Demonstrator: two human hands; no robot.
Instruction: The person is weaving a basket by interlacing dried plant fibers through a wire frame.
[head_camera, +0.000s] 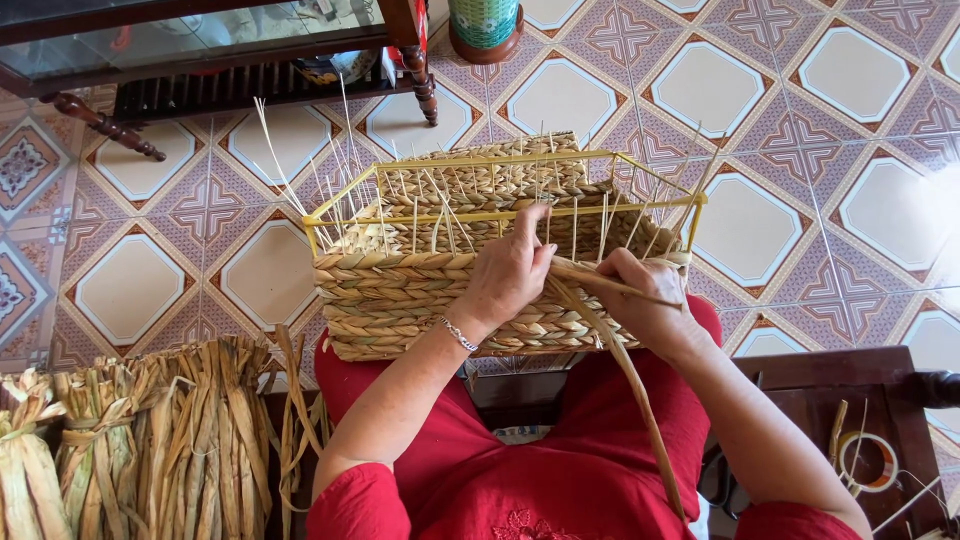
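A half-woven straw basket (420, 290) on a yellow wire frame (500, 212) rests on my lap, thin upright stakes sticking out of its top. My left hand (512, 268) presses on the near wall's top edge, fingers reaching between the stakes. My right hand (640, 300) grips a long braided straw strand (625, 360) that starts at the basket's near wall and trails down over my red clothing (560, 450).
Bundles of dried straw (150, 430) lie at the lower left. A dark wooden table (880, 390) at the right holds a tape roll (868, 462). A glass-topped wooden table (200, 50) and a green vase (484, 25) stand on the tiled floor beyond.
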